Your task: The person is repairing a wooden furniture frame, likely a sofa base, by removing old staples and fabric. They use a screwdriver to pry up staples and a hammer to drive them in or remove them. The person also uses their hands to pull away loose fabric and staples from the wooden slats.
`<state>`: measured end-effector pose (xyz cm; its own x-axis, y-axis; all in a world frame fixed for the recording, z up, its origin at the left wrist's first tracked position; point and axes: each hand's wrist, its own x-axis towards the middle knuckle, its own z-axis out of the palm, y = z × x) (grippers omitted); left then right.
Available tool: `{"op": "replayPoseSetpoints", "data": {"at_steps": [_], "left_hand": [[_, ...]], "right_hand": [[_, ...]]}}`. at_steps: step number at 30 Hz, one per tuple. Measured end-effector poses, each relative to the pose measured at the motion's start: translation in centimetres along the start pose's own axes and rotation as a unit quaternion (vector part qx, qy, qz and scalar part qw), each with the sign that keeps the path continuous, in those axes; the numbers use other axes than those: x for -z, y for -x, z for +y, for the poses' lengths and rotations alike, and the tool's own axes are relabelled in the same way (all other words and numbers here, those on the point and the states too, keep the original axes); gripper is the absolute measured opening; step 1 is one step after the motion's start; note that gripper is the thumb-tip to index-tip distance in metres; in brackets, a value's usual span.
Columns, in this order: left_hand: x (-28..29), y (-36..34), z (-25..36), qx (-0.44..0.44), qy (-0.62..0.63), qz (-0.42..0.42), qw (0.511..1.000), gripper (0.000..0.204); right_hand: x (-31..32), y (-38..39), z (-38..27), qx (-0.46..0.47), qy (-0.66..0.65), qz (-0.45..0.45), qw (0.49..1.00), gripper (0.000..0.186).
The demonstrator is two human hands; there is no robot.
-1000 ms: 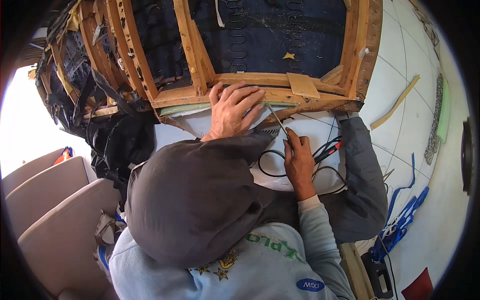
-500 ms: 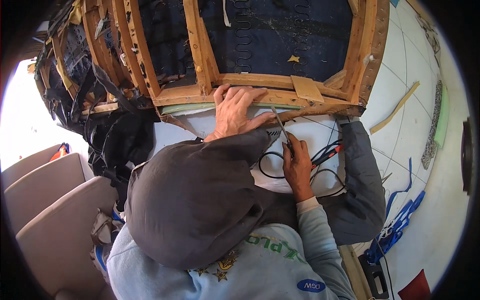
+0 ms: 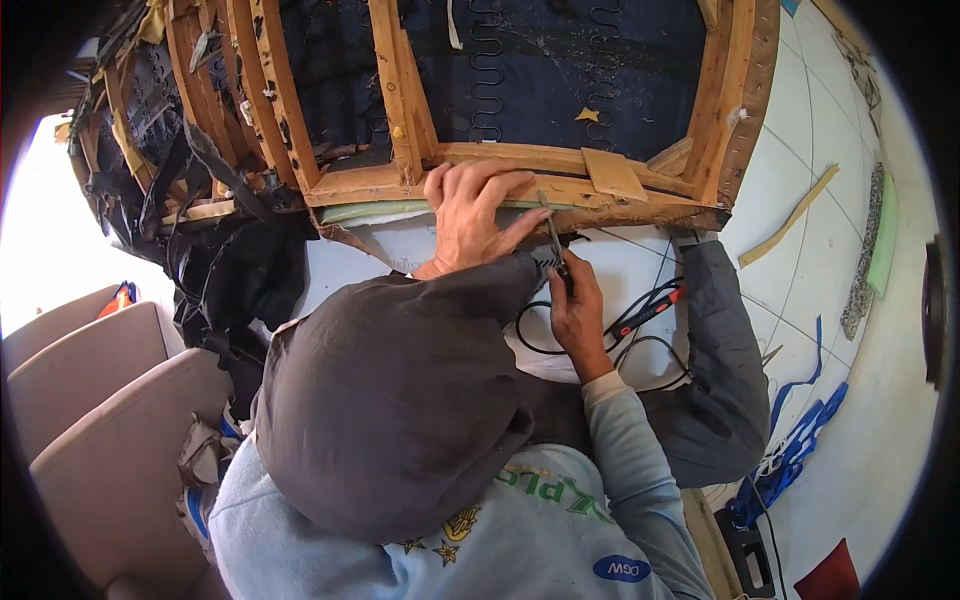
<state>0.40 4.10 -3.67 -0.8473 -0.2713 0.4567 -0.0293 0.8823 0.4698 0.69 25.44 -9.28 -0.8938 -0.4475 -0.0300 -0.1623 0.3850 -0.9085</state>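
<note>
My left hand (image 3: 468, 222) grips the front wooden rail (image 3: 365, 184) of a stripped sofa frame, its fingers bent over the top and its thumb stretched to the right. Wrapped in my right hand (image 3: 580, 316) is a screwdriver (image 3: 553, 238) with a dark handle and a thin metal shaft. The shaft points away from me, its tip at the rail beside my left thumb. How the tip meets the wood is too small to tell. Brown covering (image 3: 640, 213) hangs torn along the rail's lower edge, with a pale green strip (image 3: 375, 210) to the left.
Behind the rail, wavy springs (image 3: 487, 75) cross dark fabric. A red-and-black tool (image 3: 648, 312) and looped black cable lie right of my right hand. Torn black cloth (image 3: 235, 285) hangs at left, near beige panels (image 3: 130, 420). Blue straps (image 3: 800, 450) lie on the tiles at right.
My right hand has shifted a little left with the screwdriver, whose shaft now lies closer to my left thumb. My left hand stays on the rail.
</note>
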Motion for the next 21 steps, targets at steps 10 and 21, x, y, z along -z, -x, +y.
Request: {"op": "replayPoseSetpoints", "data": {"at_steps": [10,21], "left_hand": [[-0.1,1.0,1.1,0.338,0.391,-0.32,0.794,0.034],[-1.1,1.5,0.8,0.362,0.463,-0.318,0.744,0.039]], "right_hand": [[1.3,0.2,-0.9,0.064,0.102,0.039,0.992,0.037],[2.4,0.0,3.0,-0.009,0.121,-0.03,0.992,0.039]]}}
